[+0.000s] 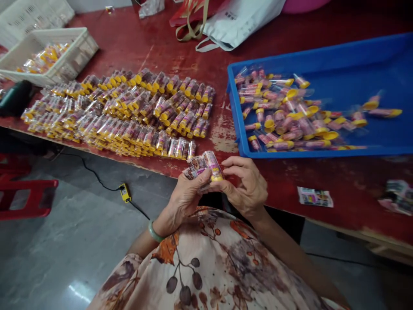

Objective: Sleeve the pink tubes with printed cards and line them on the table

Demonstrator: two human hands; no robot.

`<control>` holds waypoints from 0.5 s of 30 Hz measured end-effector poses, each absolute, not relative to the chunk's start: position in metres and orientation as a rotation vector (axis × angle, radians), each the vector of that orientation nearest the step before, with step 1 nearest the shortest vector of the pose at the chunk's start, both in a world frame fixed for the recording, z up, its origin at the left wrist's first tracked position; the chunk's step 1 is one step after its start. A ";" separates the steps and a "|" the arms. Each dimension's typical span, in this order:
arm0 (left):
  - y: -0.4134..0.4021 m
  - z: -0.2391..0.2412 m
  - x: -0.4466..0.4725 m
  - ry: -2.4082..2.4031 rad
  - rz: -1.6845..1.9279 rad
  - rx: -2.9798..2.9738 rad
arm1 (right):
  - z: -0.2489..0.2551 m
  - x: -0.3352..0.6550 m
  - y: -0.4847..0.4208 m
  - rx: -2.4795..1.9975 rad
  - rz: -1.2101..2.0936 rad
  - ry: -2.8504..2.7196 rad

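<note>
My left hand is closed, its thumb pressing on printed plastic sleeves and a small yellow-capped tube. The tube tilts, with its yellow end toward me. My right hand is curled at the tube's right side, thumb by the yellow cap and fingertips near the wrapped wall. Just beyond my hands, many similar wrapped tubes lie stacked in rows on the red table. Loose pink-and-yellow tubes fill the left part of a blue tray.
A white crate holding yellow-capped pieces stands at the far left, near a dark green object. Printed sleeves lie on the right. Bags rest at the back. A cord with a yellow socket and a red stool are below.
</note>
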State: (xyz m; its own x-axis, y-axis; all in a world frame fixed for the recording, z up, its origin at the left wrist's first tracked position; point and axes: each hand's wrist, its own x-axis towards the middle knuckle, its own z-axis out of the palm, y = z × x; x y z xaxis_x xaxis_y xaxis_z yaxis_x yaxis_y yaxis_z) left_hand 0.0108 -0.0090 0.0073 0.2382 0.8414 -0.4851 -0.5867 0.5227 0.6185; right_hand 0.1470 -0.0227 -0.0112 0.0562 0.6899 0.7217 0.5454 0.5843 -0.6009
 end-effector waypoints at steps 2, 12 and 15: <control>-0.011 0.009 0.013 0.909 0.991 0.337 | -0.010 0.149 -0.021 -1.033 0.176 -1.612; -0.010 0.012 0.015 0.857 0.993 0.414 | -0.011 0.156 -0.032 -1.031 0.200 -1.607; -0.011 0.011 0.016 0.836 1.001 0.435 | -0.009 0.152 -0.031 -1.014 0.136 -1.591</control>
State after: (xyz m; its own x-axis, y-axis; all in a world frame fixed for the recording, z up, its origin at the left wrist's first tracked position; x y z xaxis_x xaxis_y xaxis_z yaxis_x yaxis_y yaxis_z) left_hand 0.0161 -0.0108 0.0108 0.2758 0.8691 -0.4107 -0.5589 0.4926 0.6670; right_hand 0.1524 -0.0309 -0.0094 0.0626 0.6612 0.7476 0.5250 0.6152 -0.5881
